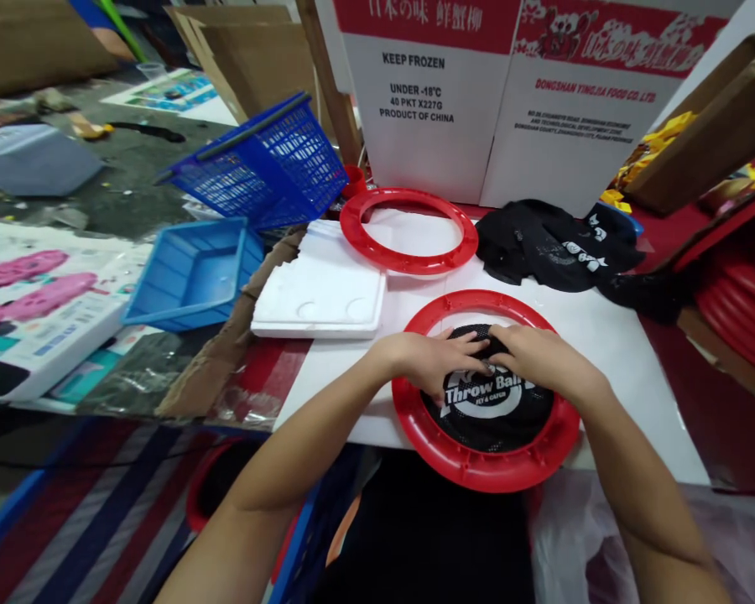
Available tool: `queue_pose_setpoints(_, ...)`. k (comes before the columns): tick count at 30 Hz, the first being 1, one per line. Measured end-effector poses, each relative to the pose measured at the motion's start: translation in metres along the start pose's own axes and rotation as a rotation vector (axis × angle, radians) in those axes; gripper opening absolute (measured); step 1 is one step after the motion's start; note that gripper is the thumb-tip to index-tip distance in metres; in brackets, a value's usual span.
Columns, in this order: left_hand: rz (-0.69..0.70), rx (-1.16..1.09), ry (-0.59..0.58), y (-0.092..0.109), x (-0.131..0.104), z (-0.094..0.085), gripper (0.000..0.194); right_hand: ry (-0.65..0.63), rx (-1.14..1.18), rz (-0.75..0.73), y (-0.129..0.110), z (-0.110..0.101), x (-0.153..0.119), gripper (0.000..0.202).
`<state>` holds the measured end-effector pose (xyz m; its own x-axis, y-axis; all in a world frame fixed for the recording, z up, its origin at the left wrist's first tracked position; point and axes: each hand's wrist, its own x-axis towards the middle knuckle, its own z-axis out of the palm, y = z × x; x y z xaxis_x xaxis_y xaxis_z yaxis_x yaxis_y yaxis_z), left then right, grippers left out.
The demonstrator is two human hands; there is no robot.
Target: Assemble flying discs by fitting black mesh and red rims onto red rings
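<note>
A red plastic ring (487,472) lies on the white work surface in front of me, and a round black mesh net (484,432) printed "Throw Ball Fly & Catch" sits inside it. At the ring's upper part, the white surface shows between net and rim. My left hand (440,359) rests on the net's upper left with its fingers spread. From the other side, my right hand (538,356) lies over the ring's upper right, its fingers stretched onto the net close to the left fingertips. Both thumbs are mostly hidden.
Behind are a second red ring (408,262) and a pile of black printed nets (538,247). White foam (318,294), a blue tray (192,273) and a tilted blue basket (257,164) stand to the left. A large carton (440,151) blocks the back; stacked red rings (746,289) are right.
</note>
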<state>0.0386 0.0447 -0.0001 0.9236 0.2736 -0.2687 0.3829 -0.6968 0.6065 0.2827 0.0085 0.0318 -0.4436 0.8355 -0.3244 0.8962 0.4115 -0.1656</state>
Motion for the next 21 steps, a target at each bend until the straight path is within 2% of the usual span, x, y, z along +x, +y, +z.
queue_pose_setpoints(2, -0.089, -0.002, 0.005, 0.005, 0.002, 0.001, 0.102, 0.023, 0.017, -0.016, 0.007, 0.001, 0.003, 0.028)
queue_pose_setpoints(4, -0.191, 0.026, 0.035, 0.012, 0.007, 0.005, 0.114, 0.173, 0.004, -0.008, 0.018, 0.001, 0.008, 0.031)
queue_pose_setpoints(6, -0.247, 0.081, 0.075, 0.018, 0.012, 0.012, 0.116, 0.337, -0.040, 0.024, 0.029, 0.002, 0.015, 0.041)
queue_pose_setpoints(8, -0.271, 0.128, 0.099, 0.021, 0.018, 0.018, 0.114, 0.359, -0.078, 0.062, 0.039, 0.003, 0.022, 0.048)
queue_pose_setpoints(10, -0.290, 0.127, 0.118, 0.021, 0.021, 0.023, 0.114, 0.285, -0.113, 0.138, 0.046, 0.002, 0.023, 0.051)
queue_pose_setpoints(12, -0.276, 0.101, 0.137, 0.019, 0.023, 0.025, 0.115, 0.190, -0.162, 0.283, 0.049, -0.004, 0.015, 0.053)
queue_pose_setpoints(14, -0.246, 0.084, 0.150, 0.016, 0.022, 0.026, 0.117, -0.002, -0.121, 0.420, 0.050, -0.014, -0.001, 0.057)
queue_pose_setpoints(17, -0.239, 0.110, 0.155, 0.015, 0.021, 0.026, 0.118, -0.298, 0.145, 0.532, 0.054, -0.029, -0.025, 0.076)
queue_pose_setpoints(19, -0.238, 0.135, 0.149, 0.016, 0.020, 0.026, 0.117, -0.322, 0.260, 0.564, 0.059, -0.033, -0.031, 0.085)
queue_pose_setpoints(21, -0.232, 0.127, 0.141, 0.016, 0.019, 0.025, 0.118, -0.216, 0.182, 0.579, 0.065, -0.030, -0.026, 0.084)
